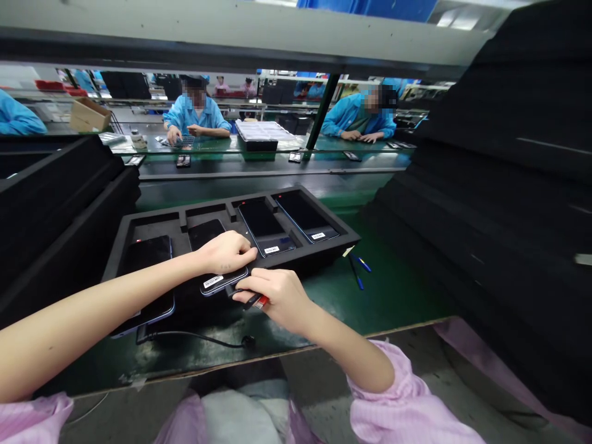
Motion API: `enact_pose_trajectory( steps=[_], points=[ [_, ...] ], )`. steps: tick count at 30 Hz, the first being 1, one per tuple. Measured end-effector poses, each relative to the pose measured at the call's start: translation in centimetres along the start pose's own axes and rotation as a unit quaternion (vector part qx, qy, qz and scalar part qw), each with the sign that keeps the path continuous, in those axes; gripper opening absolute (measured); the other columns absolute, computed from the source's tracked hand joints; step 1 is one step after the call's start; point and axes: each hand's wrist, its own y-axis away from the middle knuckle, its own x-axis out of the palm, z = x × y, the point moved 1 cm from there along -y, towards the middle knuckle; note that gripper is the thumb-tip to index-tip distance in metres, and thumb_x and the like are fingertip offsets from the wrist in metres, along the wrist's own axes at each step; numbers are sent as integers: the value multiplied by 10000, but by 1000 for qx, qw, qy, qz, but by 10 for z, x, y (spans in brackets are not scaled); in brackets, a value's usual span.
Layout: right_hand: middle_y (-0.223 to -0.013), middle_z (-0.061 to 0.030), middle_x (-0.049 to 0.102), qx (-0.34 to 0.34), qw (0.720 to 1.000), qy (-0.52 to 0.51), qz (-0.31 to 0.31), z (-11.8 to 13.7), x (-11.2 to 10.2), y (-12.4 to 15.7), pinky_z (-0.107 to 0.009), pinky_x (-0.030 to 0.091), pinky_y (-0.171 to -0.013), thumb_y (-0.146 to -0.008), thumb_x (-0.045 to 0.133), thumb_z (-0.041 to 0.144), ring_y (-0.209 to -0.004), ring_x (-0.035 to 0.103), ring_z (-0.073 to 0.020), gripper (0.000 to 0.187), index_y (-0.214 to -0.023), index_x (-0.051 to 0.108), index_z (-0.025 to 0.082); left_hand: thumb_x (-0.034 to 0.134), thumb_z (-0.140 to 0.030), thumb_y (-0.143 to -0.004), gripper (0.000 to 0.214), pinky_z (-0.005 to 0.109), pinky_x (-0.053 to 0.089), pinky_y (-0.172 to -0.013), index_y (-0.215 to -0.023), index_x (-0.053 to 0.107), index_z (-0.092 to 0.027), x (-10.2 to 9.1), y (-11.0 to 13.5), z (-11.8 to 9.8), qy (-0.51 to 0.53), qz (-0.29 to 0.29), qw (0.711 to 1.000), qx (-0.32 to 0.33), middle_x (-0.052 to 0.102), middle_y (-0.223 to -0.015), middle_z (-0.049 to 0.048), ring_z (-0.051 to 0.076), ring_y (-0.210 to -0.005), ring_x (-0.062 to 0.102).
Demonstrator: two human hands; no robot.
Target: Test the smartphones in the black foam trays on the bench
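Observation:
A black foam tray lies on the green bench and holds several dark phones in slots. My left hand rests closed on the second phone, pressing its lower end, which sticks out over the tray's near edge. My right hand is closed just below that phone, pinching a small black and red connector at the phone's bottom edge. Two more phones lie in the slots to the right, and another phone sits at the left.
A black cable runs along the bench in front of the tray. Two blue pens lie right of the tray. Stacks of black foam trays rise at right and at left. Two people in blue work across the conveyor.

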Motion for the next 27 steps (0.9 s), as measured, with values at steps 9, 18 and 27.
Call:
enact_pose_trajectory(
  steps=[9,18,27],
  points=[
    [-688,-28,635,223,921,-276,-160,-42,-39,18,-218,444,-477,-940,328,445,-519,560,-99,411,-1004,612,154,290,-393,-884,342,335,369,-837,-763,517,-167,-15,8,-3,-34,-105,992,68,533,-934,88,192,-892,458],
    [-648,35,521,337,927,-163,-14,-75,-64,11,-234,370,-584,-766,544,269,-605,476,-106,100,-723,525,181,276,-459,-908,404,301,405,-854,-928,576,-189,-9,-80,-1,-100,17,980,172,587,-919,60,177,-902,521],
    [-810,-12,491,184,972,-107,100,-71,-84,28,-250,397,-692,-932,369,235,-737,465,-126,157,-811,461,192,223,-401,-898,444,333,388,-734,-611,486,-189,6,-102,-1,-160,65,966,192,578,-680,75,185,-673,469]
  ],
)
